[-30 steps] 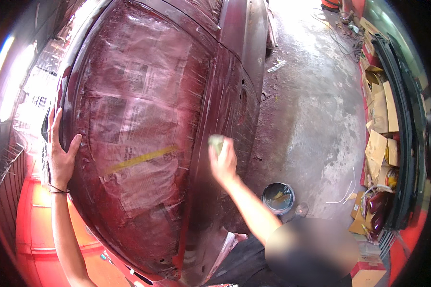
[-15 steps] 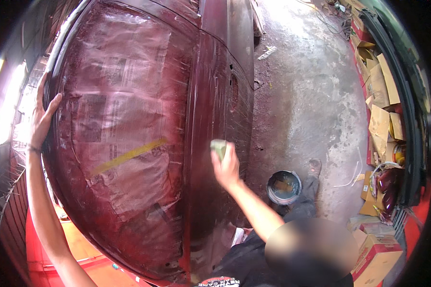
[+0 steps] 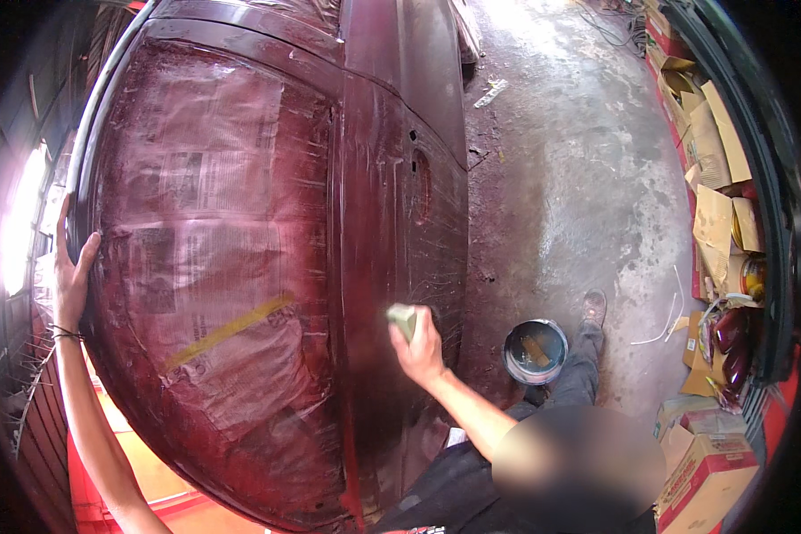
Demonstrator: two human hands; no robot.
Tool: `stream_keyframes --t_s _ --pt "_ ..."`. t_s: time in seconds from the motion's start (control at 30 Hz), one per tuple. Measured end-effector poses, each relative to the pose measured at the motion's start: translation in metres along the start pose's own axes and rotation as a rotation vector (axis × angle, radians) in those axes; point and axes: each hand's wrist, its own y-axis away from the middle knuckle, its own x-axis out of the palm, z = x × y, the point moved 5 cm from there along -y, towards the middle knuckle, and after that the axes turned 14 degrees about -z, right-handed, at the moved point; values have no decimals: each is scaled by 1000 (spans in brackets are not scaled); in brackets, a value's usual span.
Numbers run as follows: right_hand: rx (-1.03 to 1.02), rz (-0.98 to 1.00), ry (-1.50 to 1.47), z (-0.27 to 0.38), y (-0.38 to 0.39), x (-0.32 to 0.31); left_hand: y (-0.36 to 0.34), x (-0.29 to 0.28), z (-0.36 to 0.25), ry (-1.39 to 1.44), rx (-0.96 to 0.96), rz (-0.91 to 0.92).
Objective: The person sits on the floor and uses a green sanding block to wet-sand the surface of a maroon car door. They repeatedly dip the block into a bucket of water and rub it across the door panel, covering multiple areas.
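A dark maroon car door [image 3: 371,267] stretches up the middle, its surface streaked and dull. My right hand [image 3: 421,351] grips a small pale-green sanding block [image 3: 403,319] and presses it against the door panel, below the handle recess [image 3: 423,191]. Newspaper [image 3: 231,267] covers the window, tinted with red overspray and crossed by a strip of yellow tape [image 3: 227,334]. At the far left my left hand [image 3: 73,280] clasps the door's upper frame [image 3: 89,178]. Its thumb lies on the near side and its fingers go round the edge, partly hidden.
On the concrete floor [image 3: 596,205] stands a dark bucket [image 3: 508,351] with liquid and a brownish piece inside, close to my shoe [image 3: 594,307]. Opened cardboard boxes [image 3: 712,218] line the right side, and another carton [image 3: 707,485] sits at lower right.
The view has shifted, so the car sits lower and further left in it. My right hand with the sanding block has moved nearer along the door panel. My left hand keeps hold of the frame.
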Motion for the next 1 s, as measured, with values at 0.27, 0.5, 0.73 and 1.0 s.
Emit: stream_keyframes --t_s 0.27,0.5,0.73,1.0 --pt "11 -154 108 -34 -231 41 -23 -1 -15 -16 78 -35" --pt "84 -52 59 -10 -46 12 -2 -1 4 -44 27 -44" --pt "32 -205 219 -45 -307 46 -23 0 -14 -35 67 -74" --pt "43 -89 94 -18 -140 35 1 -2 5 -92 22 -22"
